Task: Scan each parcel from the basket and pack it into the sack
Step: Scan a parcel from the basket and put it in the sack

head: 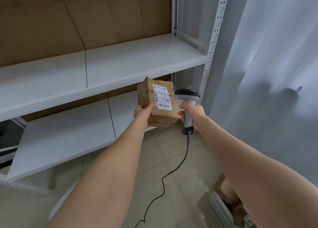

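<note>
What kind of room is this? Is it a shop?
Probably a parcel storeroom or packing room, not a shop. There are white metal shelves, the left hand holds a cardboard parcel with a shipping label, and the right hand grips a corded barcode scanner.

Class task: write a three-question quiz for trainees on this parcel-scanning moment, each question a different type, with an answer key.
1. True or false: the left hand holds the brown cardboard parcel with its white shipping label facing the camera.
2. Which hand grips the grey-white handheld scanner? A: left hand. B: right hand.
3. Fill in: the scanner's dark ____ trails down to the tiled floor.
Key: 1 true; 2 B; 3 cable.
</note>
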Motion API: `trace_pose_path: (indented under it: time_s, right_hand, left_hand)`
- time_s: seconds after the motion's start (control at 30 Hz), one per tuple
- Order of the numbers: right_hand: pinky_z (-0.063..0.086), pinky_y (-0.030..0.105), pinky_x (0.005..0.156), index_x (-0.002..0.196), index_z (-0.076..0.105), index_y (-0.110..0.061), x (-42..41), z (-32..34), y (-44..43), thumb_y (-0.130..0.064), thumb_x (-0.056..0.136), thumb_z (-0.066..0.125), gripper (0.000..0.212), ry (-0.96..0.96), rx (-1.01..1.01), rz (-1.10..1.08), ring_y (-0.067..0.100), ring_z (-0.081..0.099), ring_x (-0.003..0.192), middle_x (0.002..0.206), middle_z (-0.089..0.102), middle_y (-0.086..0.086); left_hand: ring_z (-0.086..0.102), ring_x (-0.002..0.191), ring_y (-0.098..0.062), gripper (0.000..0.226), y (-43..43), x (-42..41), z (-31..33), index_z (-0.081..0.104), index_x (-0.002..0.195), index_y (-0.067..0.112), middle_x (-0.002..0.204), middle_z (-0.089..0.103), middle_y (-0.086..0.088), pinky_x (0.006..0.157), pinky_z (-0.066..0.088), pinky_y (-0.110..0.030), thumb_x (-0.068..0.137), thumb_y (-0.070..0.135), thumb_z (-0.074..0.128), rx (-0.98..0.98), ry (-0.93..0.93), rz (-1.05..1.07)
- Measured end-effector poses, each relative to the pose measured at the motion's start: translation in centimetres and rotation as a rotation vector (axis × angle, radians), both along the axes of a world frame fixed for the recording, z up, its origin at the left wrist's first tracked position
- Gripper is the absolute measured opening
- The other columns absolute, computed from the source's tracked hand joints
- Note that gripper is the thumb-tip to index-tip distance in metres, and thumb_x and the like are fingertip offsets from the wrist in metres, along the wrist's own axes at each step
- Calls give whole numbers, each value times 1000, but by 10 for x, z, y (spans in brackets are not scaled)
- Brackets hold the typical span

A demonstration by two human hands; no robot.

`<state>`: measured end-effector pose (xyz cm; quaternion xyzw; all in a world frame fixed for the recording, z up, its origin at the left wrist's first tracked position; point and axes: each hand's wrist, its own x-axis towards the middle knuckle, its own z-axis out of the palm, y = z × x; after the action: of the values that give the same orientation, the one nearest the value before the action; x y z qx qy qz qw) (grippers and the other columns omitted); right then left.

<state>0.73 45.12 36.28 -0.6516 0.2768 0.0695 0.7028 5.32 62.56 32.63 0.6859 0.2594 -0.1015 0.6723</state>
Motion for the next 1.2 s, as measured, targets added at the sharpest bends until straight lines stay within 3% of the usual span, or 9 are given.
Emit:
trace_pose_path:
  time_s: [0.1, 0.2, 0.3, 0.37, 0.47, 0.57, 0.8, 1.0, 1.2]
  right_hand:
    - [49, 22, 49, 84, 56, -11, -3, -12, 25, -10, 88, 66, 10, -19, 21, 19, 14, 52, 49, 64, 61, 6]
    - [48, 23, 51, 83, 55, -13, -10, -24, 51, -10, 87, 66, 12, -19, 29, 45, 13, 53, 52, 68, 61, 5]
    - [49, 27, 59, 93, 53, -13, -22, -39, 81, -10, 86, 66, 15, -19, 31, 125, 15, 57, 63, 79, 63, 6]
    - [50, 31, 65, 96, 52, -13, -32, -51, 104, -11, 86, 66, 18, -18, 27, 187, 16, 57, 68, 86, 62, 7]
    - [50, 36, 70, 84, 51, -17, -49, -64, 139, -14, 84, 67, 17, -6, -15, 267, 17, 55, 69, 81, 58, 3]
    - [41, 36, 75, 94, 50, -15, -65, -73, 180, -17, 85, 67, 19, 1, -65, 344, 17, 50, 73, 78, 52, 0]
    - [53, 45, 88, 97, 55, -15, -89, -107, 282, -15, 81, 69, 21, 82, -65, 460, 28, 55, 82, 77, 55, 4]
    - [53, 44, 85, 102, 60, -10, -89, -160, 381, -12, 78, 72, 27, 173, -84, 491, 28, 54, 79, 74, 55, 2]
    - [51, 38, 77, 103, 58, -10, -77, -236, 467, -12, 81, 72, 26, 243, -120, 505, 27, 58, 79, 76, 59, 4]
  left_hand:
    - [56, 110, -30, 72, 29, -22, -1, 45, 134, 23, 122, 57, -5, 82, 49, -44, 74, 49, 75, 15, 26, 68]
    - [58, 102, -27, 72, 58, -49, -1, 46, 132, 24, 120, 59, -5, 76, 55, -44, 72, 49, 76, -1, 33, 139]
    - [54, 116, -34, 77, 89, -83, -11, 45, 136, 23, 127, 57, -6, 96, 45, -57, 71, 50, 75, 42, 60, 228]
    - [57, 112, -34, 76, 110, -107, -18, 47, 134, 21, 124, 59, -6, 95, 46, -57, 70, 49, 76, 56, 77, 281]
    - [64, 100, -33, 69, 142, -142, -28, 53, 128, 19, 113, 65, -8, 88, 52, -54, 69, 44, 78, 19, 84, 354]
    - [65, 96, -30, 62, 179, -172, -37, 57, 123, 18, 109, 67, -6, 84, 55, -50, 70, 42, 78, 40, 91, 431]
    - [64, 100, -30, 56, 271, -211, -71, 57, 121, 19, 113, 66, -5, 86, 53, -50, 73, 41, 77, 100, 133, 508]
    - [63, 105, -29, 61, 369, -211, -133, 55, 126, 14, 117, 65, -9, 91, 52, -49, 74, 31, 80, 82, 147, 533]
    - [61, 109, -31, 72, 462, -199, -217, 52, 131, 15, 121, 63, -8, 94, 50, -49, 70, 40, 80, 137, 254, 515]
